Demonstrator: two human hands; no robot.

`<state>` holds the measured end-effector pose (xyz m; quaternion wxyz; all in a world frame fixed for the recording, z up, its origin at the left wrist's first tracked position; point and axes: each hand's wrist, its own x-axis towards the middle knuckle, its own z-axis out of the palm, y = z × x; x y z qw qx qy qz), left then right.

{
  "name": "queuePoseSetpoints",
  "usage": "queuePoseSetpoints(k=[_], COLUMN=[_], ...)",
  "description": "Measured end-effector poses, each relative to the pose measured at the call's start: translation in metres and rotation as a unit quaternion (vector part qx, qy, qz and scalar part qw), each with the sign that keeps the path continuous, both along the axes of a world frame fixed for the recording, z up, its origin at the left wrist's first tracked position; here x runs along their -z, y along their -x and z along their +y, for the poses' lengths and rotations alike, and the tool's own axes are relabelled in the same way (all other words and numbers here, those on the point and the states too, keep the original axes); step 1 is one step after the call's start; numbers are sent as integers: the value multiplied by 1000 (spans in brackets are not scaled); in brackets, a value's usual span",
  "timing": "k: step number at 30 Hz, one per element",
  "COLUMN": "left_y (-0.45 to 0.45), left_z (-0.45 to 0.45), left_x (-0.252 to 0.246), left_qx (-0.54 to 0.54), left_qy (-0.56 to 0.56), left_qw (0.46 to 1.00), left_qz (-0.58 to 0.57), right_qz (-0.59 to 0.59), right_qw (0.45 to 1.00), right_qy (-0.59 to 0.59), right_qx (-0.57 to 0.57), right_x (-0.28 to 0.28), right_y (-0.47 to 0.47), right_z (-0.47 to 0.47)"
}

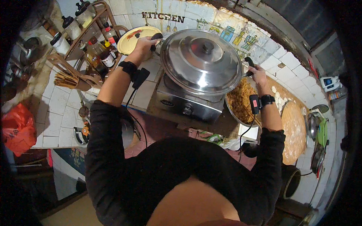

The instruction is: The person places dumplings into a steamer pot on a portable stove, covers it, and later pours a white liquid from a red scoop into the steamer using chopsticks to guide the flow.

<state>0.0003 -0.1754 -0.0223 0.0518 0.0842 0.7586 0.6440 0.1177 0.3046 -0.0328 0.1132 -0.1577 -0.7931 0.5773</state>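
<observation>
A wide stainless-steel pot lid [181,67] with a black knob [208,47] covers the pot on the single-burner gas stove [189,104]. The lid hides most of the pot itself. My left hand [144,46] grips the black side handle [156,36] on the left. On the opposite side, my right hand [258,75] is closed around the other black handle [249,61]. Below my right hand stands a metal bowl of brown shredded filling [240,99], partly hidden by the lid. Whether the pot is raised from the stove I cannot tell.
A cream enamel plate [127,42] lies beyond my left wrist. Sauce bottles [94,59] and a chopstick holder [82,84] stand at left. Small white dough pieces [278,97] and a floured round board [294,132] are at right. Cables hang from both wrists.
</observation>
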Motion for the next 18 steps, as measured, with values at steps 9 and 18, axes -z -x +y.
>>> queuePoseSetpoints(k=[9,18], left_y=[8,9], left_z=[-17,-19], left_x=[-3,-3], left_qx=[-13,-30], left_qy=[32,136], left_qw=[999,988], left_qz=[-22,63], right_qz=[18,47], right_qw=[999,996], right_qy=[-38,-72], right_qx=[-2,19], right_x=[-4,-3], right_y=[-9,-9], right_z=[-21,-29])
